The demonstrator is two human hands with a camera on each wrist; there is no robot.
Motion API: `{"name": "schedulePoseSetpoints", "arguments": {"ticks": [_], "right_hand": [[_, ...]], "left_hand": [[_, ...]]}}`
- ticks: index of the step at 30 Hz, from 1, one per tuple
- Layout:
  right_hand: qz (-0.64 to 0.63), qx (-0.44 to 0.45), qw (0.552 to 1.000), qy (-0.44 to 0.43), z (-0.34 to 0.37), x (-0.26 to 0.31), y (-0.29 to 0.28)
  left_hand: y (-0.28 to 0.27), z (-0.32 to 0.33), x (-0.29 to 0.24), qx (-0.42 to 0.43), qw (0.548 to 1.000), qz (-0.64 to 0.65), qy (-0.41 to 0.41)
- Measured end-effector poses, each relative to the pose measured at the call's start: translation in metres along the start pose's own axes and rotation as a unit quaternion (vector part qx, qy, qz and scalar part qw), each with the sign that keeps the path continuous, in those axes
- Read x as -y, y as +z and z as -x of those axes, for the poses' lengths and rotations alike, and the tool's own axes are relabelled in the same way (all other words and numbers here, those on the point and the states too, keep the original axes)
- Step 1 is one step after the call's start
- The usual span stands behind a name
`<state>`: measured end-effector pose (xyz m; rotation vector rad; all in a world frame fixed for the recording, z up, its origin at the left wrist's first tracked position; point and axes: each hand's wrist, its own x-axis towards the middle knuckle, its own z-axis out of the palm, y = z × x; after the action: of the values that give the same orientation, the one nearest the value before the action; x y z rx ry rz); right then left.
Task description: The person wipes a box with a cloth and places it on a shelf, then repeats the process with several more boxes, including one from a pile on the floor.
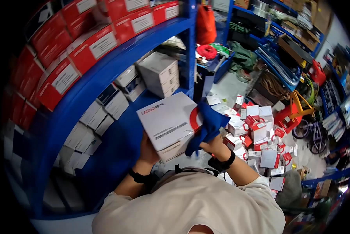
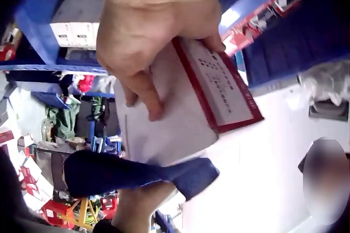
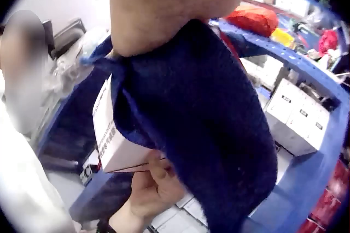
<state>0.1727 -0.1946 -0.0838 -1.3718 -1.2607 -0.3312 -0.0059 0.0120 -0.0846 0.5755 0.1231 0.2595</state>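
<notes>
A white box with red markings [image 1: 169,123] is held tilted in front of the chest. My left hand [image 1: 147,152] grips its left and lower side; in the left wrist view the fingers of that hand [image 2: 147,42] spread over a white face [image 2: 169,113] beside a red-edged end. At the box's right side my right hand [image 1: 212,145] holds a bunched dark blue cloth [image 1: 210,124] against it. The cloth [image 3: 202,118] hides most of the right fingers in the right wrist view, where the left hand [image 3: 156,189] shows below the box [image 3: 123,148].
A blue shelf [image 1: 120,50] on the left carries red boxes [image 1: 93,45] above and white boxes [image 1: 159,74] below. Many red and white boxes [image 1: 268,156] lie heaped on the floor at right, near a red and yellow stool [image 1: 290,113]. More loaded shelving stands beyond.
</notes>
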Motion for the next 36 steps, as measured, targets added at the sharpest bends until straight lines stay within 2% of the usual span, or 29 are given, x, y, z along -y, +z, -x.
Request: {"name": "schedulePoseSetpoints", "arguments": {"ticks": [2,3,5,7,8,9,10,13,15,16,18,19,20,21,22,24,26,27,28,30,31,32,33,34,35,36], "right_hand": [[-0.036,0.139,0.99,0.001,0.002,-0.015,0.031],[-0.036,0.187,0.981,-0.036,-0.017,-0.014,0.038],[-0.045,0.181,0.982,-0.02,-0.012,-0.044,0.073],[0.064,0.253,0.964,0.05,-0.012,-0.073,0.093],[0.097,0.314,0.932,0.153,-0.067,-0.035,0.096],[0.124,0.322,0.922,0.173,-0.081,-0.044,0.118],[0.152,0.33,0.911,0.194,-0.089,-0.058,0.139],[0.135,0.298,0.926,0.19,-0.094,-0.119,0.214],[0.229,0.383,0.855,0.263,-0.106,-0.129,0.246],[0.225,0.392,0.855,0.255,-0.113,-0.132,0.248],[0.201,0.531,0.783,0.255,-0.133,-0.12,0.242],[0.074,0.553,0.802,0.214,-0.132,-0.126,0.238],[0.069,0.559,0.8,0.205,-0.13,-0.119,0.222],[-0.186,0.524,0.8,0.226,-0.123,-0.1,0.195],[-0.428,0.458,0.743,0.235,-0.117,-0.083,0.17],[-0.496,0.383,0.768,0.134,-0.098,-0.065,0.134],[-0.513,0.298,0.796,0.123,-0.096,-0.065,0.107],[-0.497,0.209,0.833,0.12,-0.093,-0.086,0.102],[-0.47,0.145,0.86,0.14,-0.102,-0.087,0.086],[-0.426,0.05,0.85,0.306,-0.089,-0.149,0.057],[-0.502,0.015,0.806,0.313,-0.052,-0.219,0.062],[-0.54,-0.005,0.748,0.386,-0.059,-0.219,0.032],[-0.569,-0.017,0.699,0.432,-0.068,-0.209,0.003],[-0.587,-0.032,0.668,0.456,-0.072,-0.206,-0.021],[-0.596,-0.046,0.651,0.468,-0.072,-0.205,-0.041],[-0.6,-0.057,0.64,0.476,-0.071,-0.204,-0.058]], "left_hand": [[-0.057,0.018,-0.004,-0.022,0.997,-0.02,0.078],[-0.075,0.034,-0.012,-0.03,0.995,-0.017,0.092],[-0.107,0.077,-0.025,-0.056,0.991,-0.004,0.119],[-0.13,0.122,-0.032,-0.088,0.984,0.012,0.152],[-0.138,0.141,-0.033,-0.104,0.979,0.013,0.173],[-0.144,0.159,-0.035,-0.118,0.974,0.019,0.192],[-0.147,0.175,-0.035,-0.129,0.969,0.022,0.212],[-0.149,0.202,-0.028,-0.153,0.952,0.035,0.263],[-0.143,0.203,-0.023,-0.156,0.942,0.041,0.294],[-0.139,0.198,-0.02,-0.151,0.939,0.044,0.306],[-0.128,0.179,-0.017,-0.139,0.933,0.045,0.328],[-0.121,0.166,-0.017,-0.125,0.931,0.043,0.339],[-0.113,0.152,-0.017,-0.114,0.929,0.041,0.349],[-0.105,0.138,-0.018,-0.098,0.927,0.037,0.36],[-0.095,0.12,-0.019,-0.081,0.926,0.029,0.367],[-0.073,0.08,-0.022,-0.046,0.925,0.01,0.378],[-0.028,0.043,-0.013,-0.171,0.921,0.011,0.35],[-0.005,0.025,-0.009,-0.151,0.933,-0.026,0.327],[0.008,0.006,-0.002,-0.159,0.932,-0.061,0.321],[0.051,-0.036,0.01,-0.102,0.922,-0.144,0.345],[0.071,-0.051,0.017,-0.089,0.92,-0.158,0.348],[0.081,-0.068,0.019,-0.065,0.899,-0.255,0.349],[0.1,-0.078,0.019,-0.043,0.911,-0.277,0.301],[0.118,-0.086,0.019,-0.02,0.921,-0.298,0.25],[0.125,-0.098,0.022,-0.013,0.896,-0.351,0.271],[0.132,-0.107,0.024,-0.002,0.902,-0.349,0.256]]}}
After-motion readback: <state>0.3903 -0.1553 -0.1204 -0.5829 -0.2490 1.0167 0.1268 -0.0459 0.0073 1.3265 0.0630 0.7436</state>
